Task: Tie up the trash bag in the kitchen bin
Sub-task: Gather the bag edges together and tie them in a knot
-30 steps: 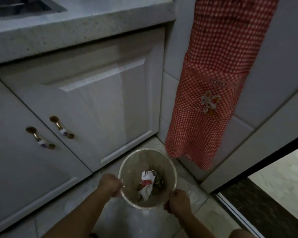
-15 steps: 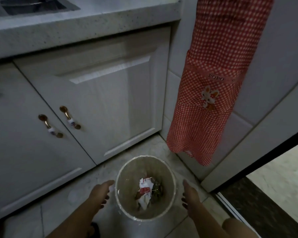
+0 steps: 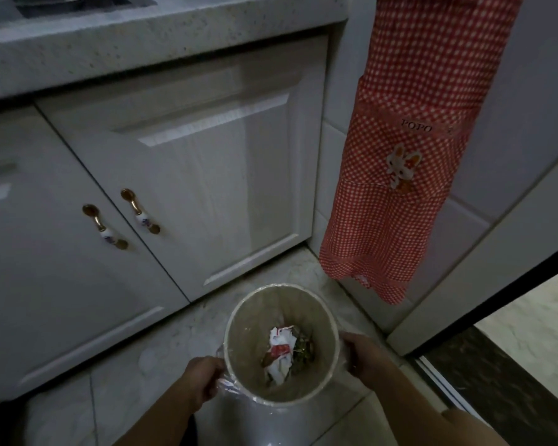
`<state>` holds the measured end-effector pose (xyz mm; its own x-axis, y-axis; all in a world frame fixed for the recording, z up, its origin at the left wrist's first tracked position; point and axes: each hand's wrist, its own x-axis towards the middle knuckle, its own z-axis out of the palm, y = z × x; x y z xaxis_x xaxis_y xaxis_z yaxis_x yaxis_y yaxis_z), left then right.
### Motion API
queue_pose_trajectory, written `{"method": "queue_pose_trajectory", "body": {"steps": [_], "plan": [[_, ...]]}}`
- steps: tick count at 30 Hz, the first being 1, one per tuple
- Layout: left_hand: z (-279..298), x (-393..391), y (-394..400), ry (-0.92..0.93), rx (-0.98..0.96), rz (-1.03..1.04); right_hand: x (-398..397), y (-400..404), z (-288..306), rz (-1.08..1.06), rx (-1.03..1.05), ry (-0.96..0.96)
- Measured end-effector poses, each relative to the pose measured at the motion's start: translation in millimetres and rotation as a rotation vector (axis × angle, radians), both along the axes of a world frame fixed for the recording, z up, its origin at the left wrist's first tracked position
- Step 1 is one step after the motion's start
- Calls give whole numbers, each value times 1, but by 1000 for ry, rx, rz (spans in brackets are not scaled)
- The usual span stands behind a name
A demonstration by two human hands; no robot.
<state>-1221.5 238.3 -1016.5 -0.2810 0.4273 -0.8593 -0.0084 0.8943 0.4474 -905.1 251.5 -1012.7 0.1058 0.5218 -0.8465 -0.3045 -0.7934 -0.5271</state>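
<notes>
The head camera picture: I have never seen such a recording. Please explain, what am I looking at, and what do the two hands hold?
A person wears a camera on the head; it looks down at the kitchen floor. There is no machine, only bare hands. The round beige bin stands on pale floor tiles before white cabinet doors. A red checked apron hangs on the right. The left hand grips the clear plastic trash bag at the rim; the right hand seems to do the same on the other side. Crumpled paper waste lies inside.
</notes>
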Motion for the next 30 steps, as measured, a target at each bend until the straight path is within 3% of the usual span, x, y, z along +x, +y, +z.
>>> {"method": "queue_pose_trajectory", "body": {"steps": [7,15,21,28,30], "plan": [[42,-6,6,198,76,-274,10,6,17,30,106,-103],[64,1,11,287,223,-459,-3,1,42,174,401,-342],[70,1,12,174,289,-320,-21,6,65,249,475,-307],[94,8,21,21,286,-276,-22,19,87,515,216,-253],[106,9,27,-67,257,-227,-25,22,92,571,246,-223]]}}
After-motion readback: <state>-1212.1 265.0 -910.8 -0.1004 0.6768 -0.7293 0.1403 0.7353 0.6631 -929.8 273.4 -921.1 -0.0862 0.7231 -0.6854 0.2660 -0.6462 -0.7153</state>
